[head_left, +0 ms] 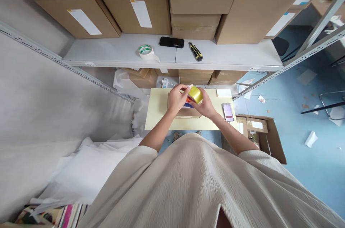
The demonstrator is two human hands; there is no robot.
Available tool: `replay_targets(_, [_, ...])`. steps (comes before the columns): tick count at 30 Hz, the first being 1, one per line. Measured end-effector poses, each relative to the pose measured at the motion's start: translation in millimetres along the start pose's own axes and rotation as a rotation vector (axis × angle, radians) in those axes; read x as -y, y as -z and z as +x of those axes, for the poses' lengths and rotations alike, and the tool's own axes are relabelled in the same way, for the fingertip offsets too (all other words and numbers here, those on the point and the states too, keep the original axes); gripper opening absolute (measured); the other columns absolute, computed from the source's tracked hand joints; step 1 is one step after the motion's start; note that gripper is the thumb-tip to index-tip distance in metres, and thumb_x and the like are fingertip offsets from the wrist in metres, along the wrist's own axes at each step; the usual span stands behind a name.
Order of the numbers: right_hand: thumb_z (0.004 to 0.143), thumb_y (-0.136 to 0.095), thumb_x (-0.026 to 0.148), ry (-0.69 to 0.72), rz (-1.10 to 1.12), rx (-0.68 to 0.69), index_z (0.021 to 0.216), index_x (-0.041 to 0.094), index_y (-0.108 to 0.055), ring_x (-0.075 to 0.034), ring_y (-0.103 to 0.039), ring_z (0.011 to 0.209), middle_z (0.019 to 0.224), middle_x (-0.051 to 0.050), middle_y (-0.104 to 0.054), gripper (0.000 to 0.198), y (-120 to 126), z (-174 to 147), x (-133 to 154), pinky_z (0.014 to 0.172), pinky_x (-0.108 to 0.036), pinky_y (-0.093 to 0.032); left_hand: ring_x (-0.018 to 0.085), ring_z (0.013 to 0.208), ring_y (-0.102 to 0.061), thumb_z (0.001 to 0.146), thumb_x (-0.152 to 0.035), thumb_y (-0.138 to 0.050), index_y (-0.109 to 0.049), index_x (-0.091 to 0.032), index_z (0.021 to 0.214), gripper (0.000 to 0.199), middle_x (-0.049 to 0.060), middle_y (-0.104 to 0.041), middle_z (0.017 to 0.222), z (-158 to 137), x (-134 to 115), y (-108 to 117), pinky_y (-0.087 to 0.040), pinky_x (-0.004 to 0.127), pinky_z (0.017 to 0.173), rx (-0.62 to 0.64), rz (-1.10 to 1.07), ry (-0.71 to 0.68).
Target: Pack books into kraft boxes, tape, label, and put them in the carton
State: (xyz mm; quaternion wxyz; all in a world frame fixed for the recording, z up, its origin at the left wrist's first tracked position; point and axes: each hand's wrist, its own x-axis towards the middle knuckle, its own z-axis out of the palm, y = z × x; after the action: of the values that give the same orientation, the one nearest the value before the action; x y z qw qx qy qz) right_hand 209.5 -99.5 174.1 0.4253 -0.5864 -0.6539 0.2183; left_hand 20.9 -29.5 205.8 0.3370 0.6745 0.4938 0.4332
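A roll of yellow packing tape (196,93) is between my two hands above a small table. My right hand (206,106) grips the roll from its right side. The fingers of my left hand (178,97) are pinched at the roll's upper left edge, where a small whitish bit shows. Under my hands a brown cardboard box (188,114) rests on the pale yellow tabletop (157,113). Something orange and blue shows between my hands, partly hidden by them, so its kind is unclear.
A phone (228,112) lies on the table's right side. On the grey shelf (107,50) are masking tape (146,50), a black phone (171,42) and a utility knife (195,51), before stacked cartons (145,9). An open carton (275,138) of boxes stands right; white wrapping sheets (81,170) lie left.
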Motion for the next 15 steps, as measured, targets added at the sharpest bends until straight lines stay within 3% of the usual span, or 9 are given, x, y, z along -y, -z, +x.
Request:
replay_targets(5, [0.099, -0.077, 0.072, -0.009, -0.147, 0.052, 0.148, 0.026, -0.062, -0.040, -0.077, 0.114, 0.127, -0.015, -0.081, 0.069, 2, 10, -10, 0.102, -0.057, -0.062, 0.022, 0.090, -0.075, 0.101, -0.040, -0.079, -0.069, -0.026, 0.085, 0.023, 0.003, -0.080, 0.093, 7, 11, 1, -0.060, 0.035, 0.089, -0.001, -0.064, 0.141])
replay_targets(15, [0.100, -0.079, 0.073, 0.110, -0.364, 0.194, 0.141, 0.023, -0.073, -0.041, -0.078, 0.114, 0.123, -0.019, -0.084, 0.064, 20, 21, 0, 0.109, -0.055, -0.050, 0.019, 0.081, -0.069, 0.100, -0.044, -0.079, -0.062, -0.025, 0.082, 0.032, 0.001, -0.074, 0.084, 6, 29, 9, -0.056, 0.033, 0.081, 0.011, -0.136, 0.219])
